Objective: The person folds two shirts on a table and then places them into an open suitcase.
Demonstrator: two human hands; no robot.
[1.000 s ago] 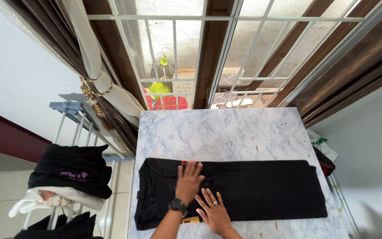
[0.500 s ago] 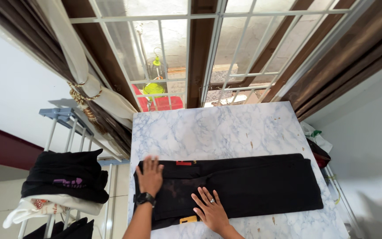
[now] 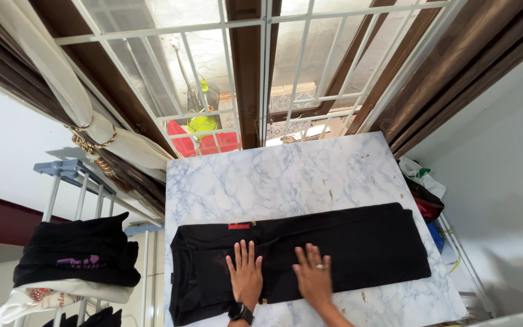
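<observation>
A black garment (image 3: 346, 242), folded into a long strip, lies across the near part of a marble-patterned table (image 3: 286, 175). A small red tag (image 3: 238, 226) shows at its far edge. My left hand (image 3: 246, 274), with a black watch on the wrist, presses flat on the cloth left of the middle. Beside it my right hand (image 3: 314, 276), wearing a ring, also lies flat on the cloth with fingers spread. Neither hand holds anything.
A white drying rack (image 3: 86, 188) at the left carries folded black clothes (image 3: 74, 254) over a white one. Behind the table a barred window (image 3: 261, 66) with tied curtains (image 3: 86, 115). Bags (image 3: 422, 188) sit by the table's right edge.
My left hand slid from the garment's left end back toward the middle. My right hand shifted slightly right and up. The view tilted, so the table appears a little further left.
</observation>
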